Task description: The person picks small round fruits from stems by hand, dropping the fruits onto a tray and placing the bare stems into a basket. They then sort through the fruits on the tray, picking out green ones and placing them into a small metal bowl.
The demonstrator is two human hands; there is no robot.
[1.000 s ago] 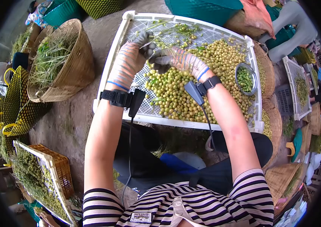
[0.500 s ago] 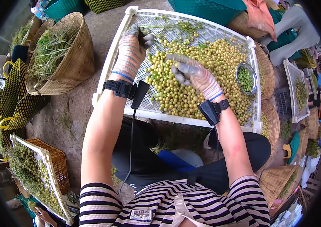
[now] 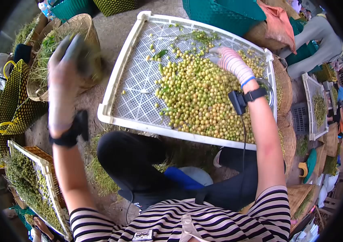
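A white mesh tray point(image 3: 139, 90) holds a heap of round yellow-green fruits point(image 3: 203, 92), with green sprigs point(image 3: 201, 37) near its far edge. My left hand point(image 3: 68, 60), in a grey-tipped striped glove, is blurred over the woven basket point(image 3: 88, 28) of cut stems at the left; its fingers look spread, and anything in them is too smeared to make out. My right hand point(image 3: 232, 60), gloved alike, reaches over the far right part of the heap, fingertips by the fruits and sprigs. A metal bowl point(image 3: 269, 94) is partly hidden behind my right wrist.
Yellow-and-black woven bags point(image 3: 16, 97) stand at the left, above another tray point(image 3: 50, 177) of fruits on stems. Teal baskets point(image 3: 224, 14) are beyond the tray. A person in grey point(image 3: 320, 40) is at the upper right, near another tray point(image 3: 314, 101).
My left hand has swung left from the tray to over the basket. My right hand has moved up and right across the fruits. The stems at the tray's far left are gone from there.
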